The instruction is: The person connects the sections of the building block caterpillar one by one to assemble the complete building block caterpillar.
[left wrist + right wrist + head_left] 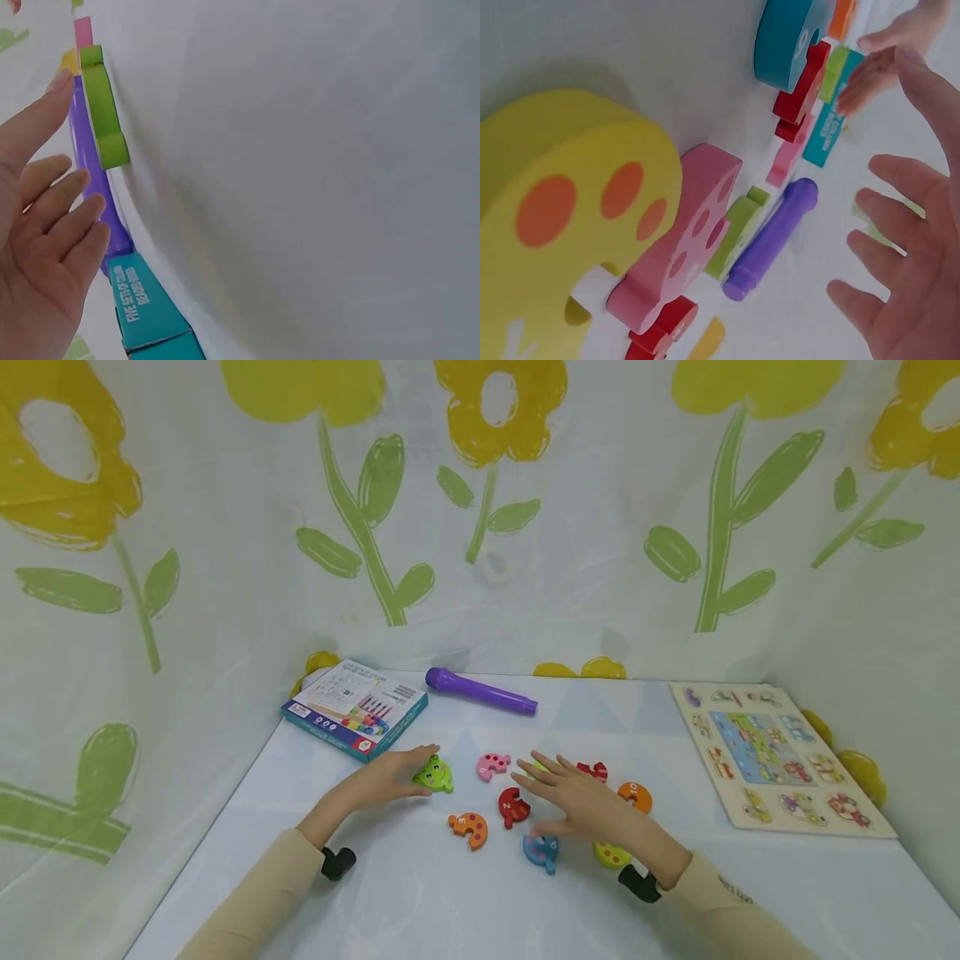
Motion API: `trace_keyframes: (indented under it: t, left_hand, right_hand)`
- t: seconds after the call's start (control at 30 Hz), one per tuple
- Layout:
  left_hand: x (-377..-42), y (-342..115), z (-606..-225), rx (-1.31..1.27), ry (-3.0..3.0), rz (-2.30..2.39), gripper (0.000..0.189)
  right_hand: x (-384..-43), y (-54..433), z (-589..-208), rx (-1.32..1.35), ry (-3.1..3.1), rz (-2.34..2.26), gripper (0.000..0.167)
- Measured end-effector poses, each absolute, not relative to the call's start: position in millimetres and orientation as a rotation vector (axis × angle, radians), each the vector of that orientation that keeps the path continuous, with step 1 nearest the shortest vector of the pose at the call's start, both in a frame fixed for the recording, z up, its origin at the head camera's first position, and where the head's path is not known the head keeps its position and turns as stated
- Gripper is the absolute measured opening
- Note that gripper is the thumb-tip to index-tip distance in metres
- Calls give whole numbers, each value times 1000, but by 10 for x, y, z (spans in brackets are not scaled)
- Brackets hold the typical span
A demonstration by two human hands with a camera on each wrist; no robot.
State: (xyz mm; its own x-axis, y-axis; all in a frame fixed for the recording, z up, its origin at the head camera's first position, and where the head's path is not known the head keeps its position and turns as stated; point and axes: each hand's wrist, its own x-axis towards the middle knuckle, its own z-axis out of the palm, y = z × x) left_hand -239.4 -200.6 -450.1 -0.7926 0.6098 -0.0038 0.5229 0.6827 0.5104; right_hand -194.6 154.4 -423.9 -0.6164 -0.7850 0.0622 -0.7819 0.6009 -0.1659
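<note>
My left hand (378, 779) is beside a green wooden piece with a smiling face (435, 775), its fingers and thumb apart around the near side. In the left wrist view the relaxed fingers are loosely bent, with the thumb close to the green piece (105, 109). My right hand (581, 793) hovers palm down with fingers spread over several coloured pieces. Under or around it are a blue piece (542, 852), a red piece (513, 808), and a yellow spotted piece (612, 855). A pink spotted piece (686, 240), hidden by the hand from above, shows in the right wrist view.
Left of centre lie a pink piece (491, 767) and an orange one (470, 829); another orange piece (636, 795) is at right. Behind stand a flat box (356, 706) and a purple toy microphone (482, 692). A wooden picture board (780, 760) lies far right.
</note>
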Motion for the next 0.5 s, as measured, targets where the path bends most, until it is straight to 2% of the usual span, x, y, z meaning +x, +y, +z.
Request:
trace_keyframes:
  t: [0.5]
  left_hand:
    - [-2515, -2020, -4525, 938, 2678, 796, 55]
  right_hand:
    - [-2082, 1389, -4191, -1142, 2628, -376, 53]
